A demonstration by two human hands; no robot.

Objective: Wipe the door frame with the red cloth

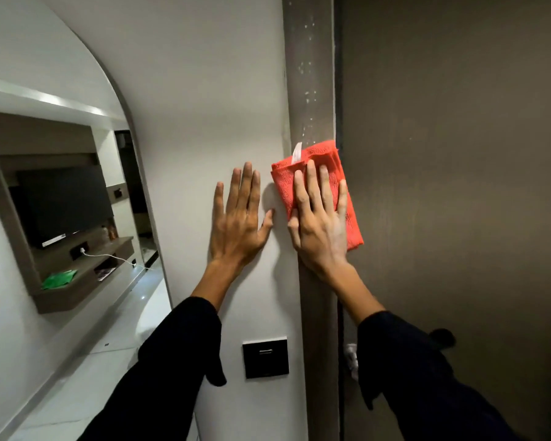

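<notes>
Two hands up on the wall here, both in dark sleeves. The right hand lies flat with fingers spread, palm pressing the one red cloth against the brown door frame, not gripping it, just pinning it down. The cloth is folded into a thick pad and sits across the frame at about mid-height of the view, its right edge reaching over onto the dark door, its left corner poking out onto the pale wall. One small white tag sticks up from the cloth's top edge. Above the cloth, the frame carries a scatter of pale specks running upward. The left hand is open too, empty, five fingers splayed and laid flat on the wall just beside the frame, its thumb close to the right hand's thumb. Down below, one black switch plate is set in the wall, just left of the frame. Off to the left, through an arched opening, one dark television hangs in a recessed unit, one white cable trails across the shelf beneath it, and one green item lies on that shelf. Something small and pale shows by the door edge near the right sleeve, too hidden to make out.
</notes>
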